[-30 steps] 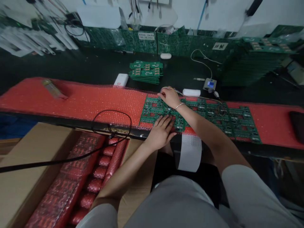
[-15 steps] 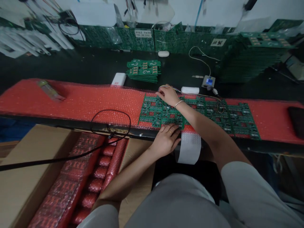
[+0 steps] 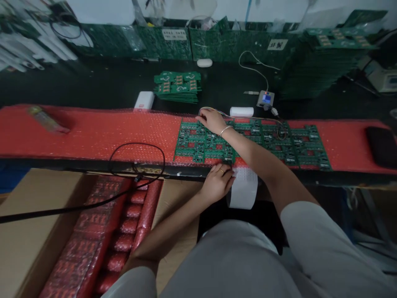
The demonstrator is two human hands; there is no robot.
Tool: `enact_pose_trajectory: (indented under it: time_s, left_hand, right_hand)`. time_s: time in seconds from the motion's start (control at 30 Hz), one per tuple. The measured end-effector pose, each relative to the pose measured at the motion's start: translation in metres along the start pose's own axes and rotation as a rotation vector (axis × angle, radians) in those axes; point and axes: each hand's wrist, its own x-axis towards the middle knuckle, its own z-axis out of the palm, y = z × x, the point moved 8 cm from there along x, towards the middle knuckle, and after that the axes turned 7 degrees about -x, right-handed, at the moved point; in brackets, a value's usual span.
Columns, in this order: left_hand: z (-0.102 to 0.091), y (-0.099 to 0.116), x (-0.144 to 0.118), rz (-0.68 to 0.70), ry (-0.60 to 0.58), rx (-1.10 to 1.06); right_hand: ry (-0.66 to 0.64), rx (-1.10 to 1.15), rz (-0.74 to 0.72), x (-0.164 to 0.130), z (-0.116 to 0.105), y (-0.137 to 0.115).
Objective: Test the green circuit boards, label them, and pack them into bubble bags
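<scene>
On the red bubble wrap (image 3: 102, 132) at the bench edge, right hand (image 3: 211, 121) lies flat, unclenched, on the far edge of the green circuit-board panel (image 3: 201, 142), left hand (image 3: 218, 182) pinching the wrap's near edge under it; wrapping looks underway, next likely needs folding wrap over boards.

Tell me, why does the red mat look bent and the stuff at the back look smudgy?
Head view: the wide lens bows the red bubble-wrap mat at the edges; the far shelf items are smeared and soft; light is dim, so the dark bench swallows detail; the green circuit boards by the right hand look sharpest.
</scene>
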Motion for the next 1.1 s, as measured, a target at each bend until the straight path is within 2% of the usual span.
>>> enact_pose_trajectory:
  time_s: [0.17, 0.27, 0.43, 0.57, 0.7, 0.8, 0.87, 0.93, 1.0, 1.03, 1.1]
  left_hand:
    - [0.027, 0.001, -0.003, 0.03, -0.012, -0.016]
    - [0.034, 0.0, -0.004, 0.02, 0.018, -0.007]
    - [0.029, -0.002, -0.003, -0.034, 0.098, -0.094]
    - [0.029, -0.002, -0.003, -0.077, 0.108, -0.139]
    - [0.025, 0.007, -0.004, -0.051, 0.112, -0.141]
    - [0.001, 0.002, 0.002, -0.043, 0.139, -0.176]
    - [-0.03, -0.019, 0.012, -0.088, 0.203, -0.196]
    - [-0.067, -0.053, 0.025, -0.161, 0.298, -0.181]
    - [-0.097, -0.092, 0.04, -0.235, 0.331, -0.104]
    - [-0.107, -0.112, 0.048, -0.282, 0.331, -0.069]
    - [-0.116, -0.146, 0.063, -0.35, 0.261, -0.02]
  right_hand:
    - [-0.024, -0.031, -0.008, 0.002, 0.003, 0.001]
    - [-0.033, -0.038, -0.003, 0.001, 0.003, 0.001]
    - [-0.039, -0.035, 0.002, 0.0, 0.0, 0.0]
    - [-0.049, -0.039, 0.008, -0.001, 0.0, -0.001]
    - [-0.039, -0.037, 0.012, -0.001, -0.001, -0.001]
    - [-0.025, -0.025, 0.013, -0.001, -0.001, -0.001]
    - [-0.014, -0.012, 0.013, -0.001, 0.0, 0.0]
    - [0.001, -0.001, 0.011, -0.001, 0.001, 0.0]
    - [0.021, 0.011, 0.007, -0.002, 0.001, 0.0]
    - [0.032, 0.017, 0.003, -0.002, 0.0, -0.001]
    - [0.055, 0.027, -0.003, -0.003, -0.001, -0.001]
